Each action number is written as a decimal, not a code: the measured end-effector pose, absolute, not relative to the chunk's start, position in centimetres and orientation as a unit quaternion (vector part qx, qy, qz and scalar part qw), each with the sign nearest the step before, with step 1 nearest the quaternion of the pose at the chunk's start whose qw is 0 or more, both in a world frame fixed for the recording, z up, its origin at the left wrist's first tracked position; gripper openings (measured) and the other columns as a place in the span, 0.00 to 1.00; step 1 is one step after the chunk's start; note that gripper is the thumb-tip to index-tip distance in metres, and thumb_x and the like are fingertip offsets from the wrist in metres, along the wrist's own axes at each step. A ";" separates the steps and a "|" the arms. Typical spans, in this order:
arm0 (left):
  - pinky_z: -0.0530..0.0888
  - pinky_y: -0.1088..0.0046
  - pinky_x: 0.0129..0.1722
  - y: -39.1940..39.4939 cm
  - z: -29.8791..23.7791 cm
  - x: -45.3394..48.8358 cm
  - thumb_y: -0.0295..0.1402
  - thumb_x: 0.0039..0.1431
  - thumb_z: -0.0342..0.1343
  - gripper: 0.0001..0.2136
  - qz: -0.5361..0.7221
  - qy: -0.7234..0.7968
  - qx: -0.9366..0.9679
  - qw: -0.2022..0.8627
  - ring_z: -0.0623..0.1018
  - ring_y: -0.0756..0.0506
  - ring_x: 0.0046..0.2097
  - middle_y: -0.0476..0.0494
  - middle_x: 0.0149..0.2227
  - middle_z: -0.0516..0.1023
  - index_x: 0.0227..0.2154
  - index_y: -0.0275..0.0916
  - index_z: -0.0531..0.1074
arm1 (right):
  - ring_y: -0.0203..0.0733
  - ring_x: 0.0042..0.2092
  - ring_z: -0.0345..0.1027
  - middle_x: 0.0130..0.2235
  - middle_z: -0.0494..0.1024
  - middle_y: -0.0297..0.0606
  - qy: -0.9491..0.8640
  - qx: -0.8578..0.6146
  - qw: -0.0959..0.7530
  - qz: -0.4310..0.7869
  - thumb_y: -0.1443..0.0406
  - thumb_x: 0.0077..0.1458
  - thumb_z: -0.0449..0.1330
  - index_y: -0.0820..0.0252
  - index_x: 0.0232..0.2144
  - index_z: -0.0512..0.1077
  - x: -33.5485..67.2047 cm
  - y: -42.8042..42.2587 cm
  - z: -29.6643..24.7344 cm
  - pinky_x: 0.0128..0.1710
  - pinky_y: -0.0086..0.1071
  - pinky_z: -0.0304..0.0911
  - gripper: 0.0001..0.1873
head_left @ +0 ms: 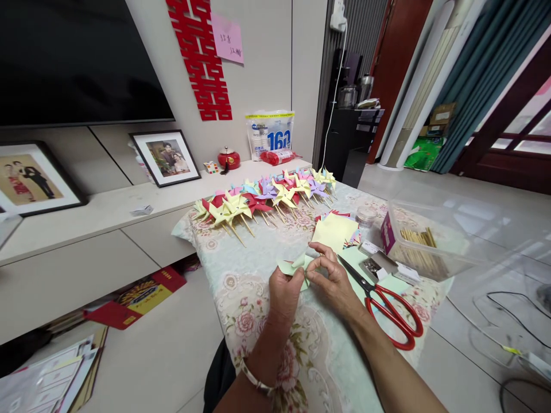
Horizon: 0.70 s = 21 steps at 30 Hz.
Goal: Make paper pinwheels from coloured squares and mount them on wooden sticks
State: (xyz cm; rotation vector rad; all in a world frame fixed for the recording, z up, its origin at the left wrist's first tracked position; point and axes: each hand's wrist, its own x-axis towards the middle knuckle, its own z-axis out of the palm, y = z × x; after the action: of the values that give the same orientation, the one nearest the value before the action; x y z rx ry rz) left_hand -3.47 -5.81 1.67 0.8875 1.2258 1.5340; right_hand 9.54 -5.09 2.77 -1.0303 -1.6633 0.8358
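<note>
My left hand [284, 289] is closed on a pale green paper pinwheel [297, 263] with folded blades, held low over the flowered tablecloth. My right hand [329, 275] pinches the same paper near its middle, thumb and fingertips together; anything small between them is hidden. Just right of my right hand lie scissors [390, 310] with red handles, their dark blades pointing toward the stack of coloured paper [334, 229]. Near the blades sits a small open box [379, 267] with small metal pieces in it. Finished paper pinwheels [284, 195] on sticks lie in a row along the far side.
A clear plastic bin [447, 258] of wooden sticks stands at the table's right, beside a small round clear container [365, 216]. Behind the table runs a low white cabinet [103, 229] bearing framed photos [166, 158], a red jar [228, 158] and a plastic bag [270, 135]. Cables [486, 327] trail across the floor.
</note>
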 end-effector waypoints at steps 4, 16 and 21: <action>0.69 0.74 0.31 -5.7 1.4 -3.4 0.34 0.44 0.63 0.09 0.627 0.497 0.362 0.478 0.73 0.49 0.29 0.51 0.25 0.76 0.28 0.35 0.74 | 0.53 0.61 0.57 0.58 0.67 0.43 -0.688 -0.430 0.493 0.315 0.63 0.57 0.63 0.55 0.28 0.75 9.5 -5.0 2.6 0.61 0.47 0.48 0.06; 0.69 0.74 0.29 -5.7 1.0 -3.4 0.34 0.44 0.64 0.09 0.628 0.491 0.365 0.481 0.73 0.49 0.27 0.51 0.23 0.76 0.27 0.36 0.73 | 0.53 0.62 0.56 0.57 0.66 0.44 -0.652 -0.416 0.505 0.382 0.62 0.55 0.63 0.56 0.26 0.75 9.5 -4.7 2.5 0.61 0.45 0.47 0.07; 0.69 0.74 0.30 -5.6 1.0 -3.5 0.34 0.44 0.62 0.08 0.617 0.495 0.390 0.471 0.73 0.49 0.27 0.50 0.24 0.77 0.27 0.36 0.73 | 0.53 0.62 0.56 0.56 0.67 0.45 -0.632 -0.411 0.501 0.426 0.61 0.53 0.64 0.57 0.26 0.75 9.7 -4.5 2.4 0.59 0.43 0.49 0.07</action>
State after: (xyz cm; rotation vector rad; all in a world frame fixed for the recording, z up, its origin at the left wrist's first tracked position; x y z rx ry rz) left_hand -3.49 -5.59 1.00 0.9544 1.2136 1.5115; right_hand 9.74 -4.47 2.37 -0.9934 -1.5277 1.0293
